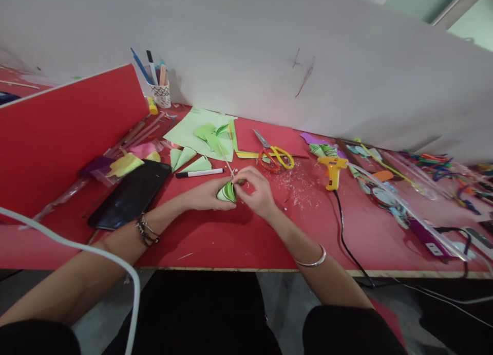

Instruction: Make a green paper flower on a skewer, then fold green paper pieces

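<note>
My left hand (pixel 205 194) is closed around a small curled green paper piece (pixel 226 193) with dark lines along it. Against the paper's right side, the fingers of my right hand (pixel 254 191) are pinched together. A thin wooden stick (pixel 228 162) runs up and away from those fingertips; whether they grip it or the paper edge, I cannot tell. Just beyond my hands lie a capped marker (pixel 199 173) and cut green paper petals (pixel 196 164). Scissors (pixel 274 154) with red and yellow handles rest on the paper sheets farther back.
On the red table (pixel 227 247), a yellow glue gun (pixel 333 171) stands to the right, its black cable crossing the front edge. A black phone-like slab (pixel 131 195) lies left, near a red board (pixel 69 134). A pen cup (pixel 160 95) stands behind. A white cable (pixel 115 257) crosses my left arm.
</note>
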Demonstrator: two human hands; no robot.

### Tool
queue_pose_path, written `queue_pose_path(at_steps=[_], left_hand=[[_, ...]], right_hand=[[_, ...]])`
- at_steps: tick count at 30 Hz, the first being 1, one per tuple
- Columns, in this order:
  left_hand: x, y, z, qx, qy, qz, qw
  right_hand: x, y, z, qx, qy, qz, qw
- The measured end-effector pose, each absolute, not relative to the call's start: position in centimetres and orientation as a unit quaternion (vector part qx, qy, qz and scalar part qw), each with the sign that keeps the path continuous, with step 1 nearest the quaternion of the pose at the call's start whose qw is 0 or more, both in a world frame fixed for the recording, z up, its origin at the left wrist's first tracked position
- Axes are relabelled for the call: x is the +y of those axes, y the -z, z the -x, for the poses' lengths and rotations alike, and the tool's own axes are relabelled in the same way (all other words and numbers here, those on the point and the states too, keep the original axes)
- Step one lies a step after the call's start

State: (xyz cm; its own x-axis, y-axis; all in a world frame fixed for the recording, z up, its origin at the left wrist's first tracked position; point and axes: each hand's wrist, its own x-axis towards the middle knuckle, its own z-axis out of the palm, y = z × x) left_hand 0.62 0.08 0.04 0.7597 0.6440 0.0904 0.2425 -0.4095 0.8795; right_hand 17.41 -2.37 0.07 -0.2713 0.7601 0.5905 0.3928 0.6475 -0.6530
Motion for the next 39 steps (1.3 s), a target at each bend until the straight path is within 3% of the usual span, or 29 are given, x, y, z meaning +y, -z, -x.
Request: queue_pose_path(at_steps=[13, 20, 25, 32, 35, 39], left_hand=[[0.4, -0.1, -1.0, 0.343, -0.23, -0.856, 0.312], [0.5, -0.2, -0.8, 0.403, -0.238, -0.838, 0.279], [0.9, 0.7, -0.7, 0.376, -0.253, -0.846, 0.281], [1.7, -0.2, 0.0, 0.431, -0.291, -0.846, 0.117], [2.1, -1.0, 0.8, 0.512, -0.261, -0.816, 0.056], [3.1, -1.2, 2.1, 0.589, -0.128, -0.798, 0.014]], right_hand=[[-1.4, 0.4, -18.1, -0.716, -0.215, 0.402, 0.53], [-0.1, 1.5, -18.7, -0.577, -0.378, 0.442, 0.574], [-0.2, 1.3, -18.5, -0.553, -0.399, 0.436, 0.587], [0.1, 1.7, -18.7, -0.546, -0.414, 0.435, 0.584], [0.1, 1.8, -18.7, -0.537, -0.427, 0.43, 0.586], [0.2, 1.9, -18.7, -0.526, -0.427, 0.44, 0.589]])
